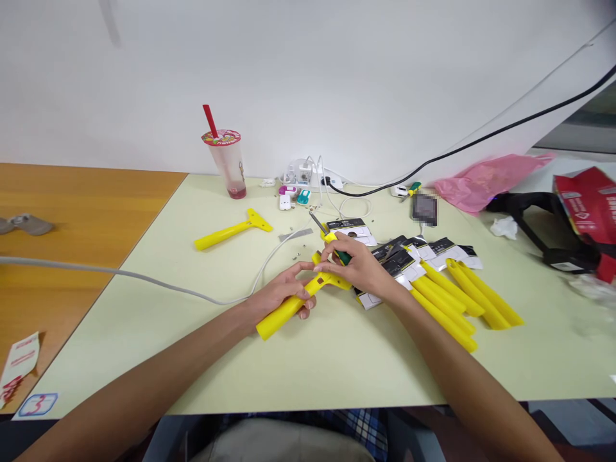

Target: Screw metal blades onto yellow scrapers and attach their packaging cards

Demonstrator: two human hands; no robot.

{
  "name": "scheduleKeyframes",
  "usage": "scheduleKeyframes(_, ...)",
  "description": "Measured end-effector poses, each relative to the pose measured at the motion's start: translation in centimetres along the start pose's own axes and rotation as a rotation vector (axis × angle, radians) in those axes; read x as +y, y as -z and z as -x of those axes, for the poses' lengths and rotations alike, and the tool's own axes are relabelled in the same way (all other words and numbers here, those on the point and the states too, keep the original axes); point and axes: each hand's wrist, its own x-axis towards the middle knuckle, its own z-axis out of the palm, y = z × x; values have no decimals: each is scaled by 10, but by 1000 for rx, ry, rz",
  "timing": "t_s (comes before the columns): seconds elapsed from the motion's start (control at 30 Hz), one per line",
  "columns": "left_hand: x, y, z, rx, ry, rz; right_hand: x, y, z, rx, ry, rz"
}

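Observation:
My left hand is wrapped round the handle of a yellow plastic scraper, which lies slantwise with its wide head to the right. My right hand grips a screwdriver with a yellow and green handle, its shaft pointing up and away to the left. The right fingertips also touch the scraper's head, partly covering it. Beyond my left hand lies a second yellow scraper. A thin metal blade and some tiny metal parts, perhaps screws or nuts, lie on the table between them.
To the right sit several yellow scrapers with black and white cards on their heads. A cup with a red straw, a power strip, a pink bag and a black strap-like object stand farther back. A grey cable crosses left.

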Motion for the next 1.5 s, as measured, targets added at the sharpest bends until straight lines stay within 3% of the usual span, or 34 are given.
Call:
scheduleKeyframes(0.53,-1,3,0,14,-10,48,-1,0,0,9,-33,-46)
scheduleKeyframes(0.7,2,-2,1,12,-9,-26,-6,-3,-1,9,-60,-78)
scheduleKeyframes(1.27,0,1,0,71,-8,60,-4,2,0,-51,24,-4)
scheduleKeyframes(1.5,2,-3,0,69,-30,36,1,0,1,-14,69,14)
